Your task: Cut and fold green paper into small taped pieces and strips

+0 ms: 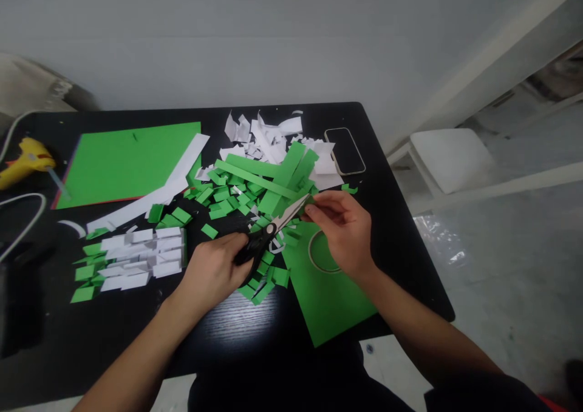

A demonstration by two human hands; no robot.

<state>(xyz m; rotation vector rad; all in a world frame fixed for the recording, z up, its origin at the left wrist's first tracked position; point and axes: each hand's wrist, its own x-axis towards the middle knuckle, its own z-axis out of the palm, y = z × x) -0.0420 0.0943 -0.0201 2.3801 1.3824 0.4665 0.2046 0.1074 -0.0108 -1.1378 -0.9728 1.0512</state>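
Out from left fingers (234,242), curled round scissors (271,229), long axis runs forward-right; right fingers (334,201), pinched together on green paper (311,199), just beside tips.

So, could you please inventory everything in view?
Table: one, black, centre
Scissors: one, black-handled, centre
Cut strips: several, green, centre
Small pieces: many, green, centre
Scraps: many, white, back centre
Folded rows: several, white and green, left
Long strips: about two, white, left
Left sheets: stack, green-topped, back left
Right sheet: one, green, front right
Ring: one, pale, on right sheet
Phone: one, dark, back right
Glue gun: one, yellow, far left
Cable: some, white, left
Seat: one, white, right of table
Wall: one, grey, back
Left hand: one, fingers on scissors
Right hand: one, fingers pinching green paper
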